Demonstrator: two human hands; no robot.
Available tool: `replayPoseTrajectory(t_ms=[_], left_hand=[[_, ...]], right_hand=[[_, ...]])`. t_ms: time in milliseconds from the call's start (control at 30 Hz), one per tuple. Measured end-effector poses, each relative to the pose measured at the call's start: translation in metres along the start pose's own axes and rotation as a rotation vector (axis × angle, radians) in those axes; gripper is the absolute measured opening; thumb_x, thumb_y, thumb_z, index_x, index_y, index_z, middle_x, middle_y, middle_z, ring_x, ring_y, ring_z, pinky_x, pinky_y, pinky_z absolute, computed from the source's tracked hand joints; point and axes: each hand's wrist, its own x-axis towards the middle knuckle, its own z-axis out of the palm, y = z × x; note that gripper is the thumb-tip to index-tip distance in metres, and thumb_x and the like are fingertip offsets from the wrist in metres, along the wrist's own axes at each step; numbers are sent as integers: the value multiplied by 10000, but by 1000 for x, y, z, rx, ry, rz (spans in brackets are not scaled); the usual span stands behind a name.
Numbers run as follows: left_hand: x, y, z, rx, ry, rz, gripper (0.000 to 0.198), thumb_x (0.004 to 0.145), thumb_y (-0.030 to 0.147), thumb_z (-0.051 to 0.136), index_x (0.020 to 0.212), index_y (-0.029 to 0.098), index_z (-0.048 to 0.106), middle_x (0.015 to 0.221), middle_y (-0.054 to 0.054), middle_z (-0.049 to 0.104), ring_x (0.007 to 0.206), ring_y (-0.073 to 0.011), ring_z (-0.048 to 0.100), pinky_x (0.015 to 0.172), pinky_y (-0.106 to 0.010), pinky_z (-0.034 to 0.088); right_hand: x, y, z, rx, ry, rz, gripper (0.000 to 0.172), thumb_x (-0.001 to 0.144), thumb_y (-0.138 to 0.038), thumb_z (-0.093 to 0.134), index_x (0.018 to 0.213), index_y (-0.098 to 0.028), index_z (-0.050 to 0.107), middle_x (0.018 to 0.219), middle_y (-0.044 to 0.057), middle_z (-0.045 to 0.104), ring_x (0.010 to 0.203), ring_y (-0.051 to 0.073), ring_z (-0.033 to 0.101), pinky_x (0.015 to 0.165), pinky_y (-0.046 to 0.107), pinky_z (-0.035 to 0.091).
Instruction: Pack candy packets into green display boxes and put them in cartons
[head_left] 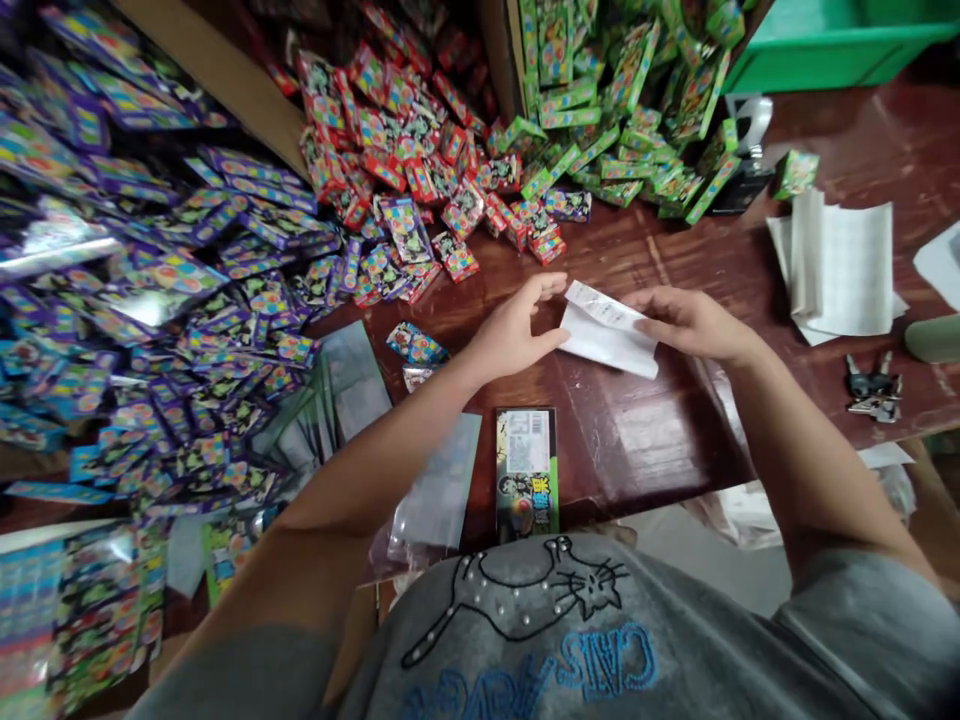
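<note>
Above the middle of the table I have a folded white paper point(609, 345), its upper flap showing rows of faint print. My right hand point(686, 320) pinches the paper's right end between thumb and fingers. At the left end is my left hand point(517, 330), with thumb and fingers apart; its thumb tip meets or nearly meets the paper's edge. Below the paper, a flat black and green packet point(527, 500) with a white barcode label lies near the table edge. A blue patterned small packet point(416, 343) rests beyond my left forearm.
Heaps of purple boxes point(255, 235), red boxes point(409, 130) and green boxes point(622, 150) spread along the left and back. Clear plastic bags point(439, 490) lie by my left arm. To the right are a stack of white label sheets point(855, 265), keys point(874, 388) and a green bin point(840, 50).
</note>
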Motion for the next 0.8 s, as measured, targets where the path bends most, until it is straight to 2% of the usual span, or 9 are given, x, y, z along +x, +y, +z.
replayPoseTrajectory(t_ms=[100,200,300,367,533,667,800], left_hand=[[28,-12,11,-275,13,-90,713,778,199,891,1429,224,603,1442,-152,708,1321,-312,707,1042,-451,617],[39,-15,20,-446,81,-189,581,820,247,873,1342,186,626,1228,-117,789,1088,-243,780,948,-400,646],[39,-11,26,-443,153,-222,535,823,226,862,1304,186,631,1149,-83,805,1006,-212,781,911,-367,644],[36,-9,29,-415,168,-227,553,814,211,865,1314,192,629,1126,-70,805,988,-204,779,885,-346,639],[31,-11,34,-363,197,-234,541,833,225,842,1333,212,635,1052,-32,775,931,-174,759,807,-290,609],[28,-17,37,-365,202,-254,512,835,221,829,1312,216,645,1012,-28,779,902,-177,757,749,-279,598],[30,-25,40,-420,215,-319,500,800,144,812,1273,187,658,1053,-58,799,953,-207,779,824,-329,630]], right_hand=[[6,-8,4,181,27,23,527,926,-562,792,1345,-247,751,1301,81,808,1022,215,774,904,385,641],[13,-13,3,157,27,-17,568,937,-569,784,1404,-252,721,1329,88,797,1027,210,771,915,388,640],[20,-19,2,7,113,-84,514,969,-577,737,1375,-263,739,1317,91,796,1114,246,759,983,423,618],[26,-23,1,-110,177,-128,476,979,-567,722,1339,-257,754,1243,97,806,1105,260,752,984,430,597],[39,-29,4,-227,119,-210,321,961,-495,736,1152,-243,794,973,61,780,880,230,706,820,393,555],[44,-27,10,-260,132,-253,202,969,-449,727,1027,-274,809,915,43,768,879,236,684,832,404,529],[43,-29,13,-325,156,-305,204,1001,-446,696,917,-299,810,864,32,776,853,242,680,853,435,512]])
